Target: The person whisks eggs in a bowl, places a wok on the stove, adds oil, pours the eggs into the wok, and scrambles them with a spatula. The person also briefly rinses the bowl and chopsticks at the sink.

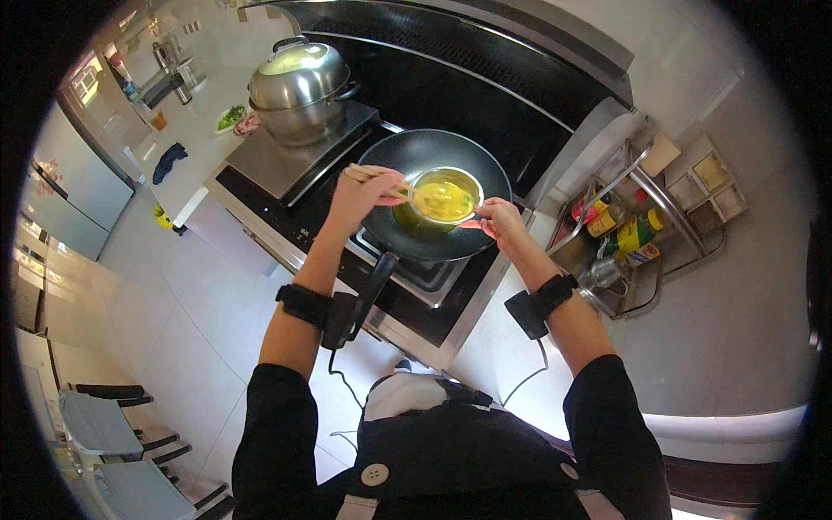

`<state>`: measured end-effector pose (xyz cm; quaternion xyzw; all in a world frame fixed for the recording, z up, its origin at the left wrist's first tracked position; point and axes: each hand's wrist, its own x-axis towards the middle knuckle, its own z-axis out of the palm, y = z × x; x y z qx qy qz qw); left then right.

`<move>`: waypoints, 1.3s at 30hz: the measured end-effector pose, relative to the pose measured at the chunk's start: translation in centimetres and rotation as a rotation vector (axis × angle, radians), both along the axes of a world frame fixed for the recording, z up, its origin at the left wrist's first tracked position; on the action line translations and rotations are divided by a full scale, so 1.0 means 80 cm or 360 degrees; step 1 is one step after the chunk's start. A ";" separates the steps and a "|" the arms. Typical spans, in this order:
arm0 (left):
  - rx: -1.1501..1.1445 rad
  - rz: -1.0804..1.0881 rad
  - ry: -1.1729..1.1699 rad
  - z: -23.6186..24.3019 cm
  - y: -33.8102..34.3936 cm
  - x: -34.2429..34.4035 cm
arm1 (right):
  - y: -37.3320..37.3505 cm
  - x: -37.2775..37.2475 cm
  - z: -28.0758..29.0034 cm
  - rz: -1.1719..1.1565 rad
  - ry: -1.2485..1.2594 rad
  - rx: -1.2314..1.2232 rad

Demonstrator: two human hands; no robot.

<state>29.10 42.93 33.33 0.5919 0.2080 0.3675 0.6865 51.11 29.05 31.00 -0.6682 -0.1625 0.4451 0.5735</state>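
Observation:
My left hand [360, 198] is closed around a pair of wooden chopsticks [367, 172], whose tips reach into a metal bowl [479, 192]. Yellow beaten egg [444, 201] fills the lower part of that bowl. On its right side, my right hand [500, 218] pinches the rim between thumb and fingers. The bowl is held over a dark wok [407, 154], which sits on the stove burner with its black handle [374, 290] pointing toward me. Some yellowish liquid shows in the wok below the bowl.
A lidded steel pot [299, 95] stands on a metal cover at the stove's left. Beyond it are a plate of chopped greens [230, 118] and a dark cloth [169, 162] on the counter. At right, a wire rack [663, 208] holds several bottles.

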 end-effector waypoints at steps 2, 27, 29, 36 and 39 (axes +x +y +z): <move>0.0084 0.0188 0.0104 -0.007 0.008 0.000 | 0.003 0.005 -0.006 0.0010 -0.0058 -0.0040; 0.0269 0.0330 -0.0126 -0.016 0.001 0.010 | 0.045 0.014 -0.011 0.0058 -0.2146 -0.0246; 0.0368 0.0328 -0.0144 -0.003 -0.008 0.010 | 0.043 0.011 -0.007 0.0064 -0.2400 -0.0058; 0.1368 0.0396 -0.0070 0.024 -0.029 0.004 | 0.024 0.009 0.022 0.0266 -0.2820 0.0232; 0.1766 0.0428 -0.0019 0.022 -0.034 0.006 | 0.019 0.002 0.036 0.0303 -0.2858 0.0368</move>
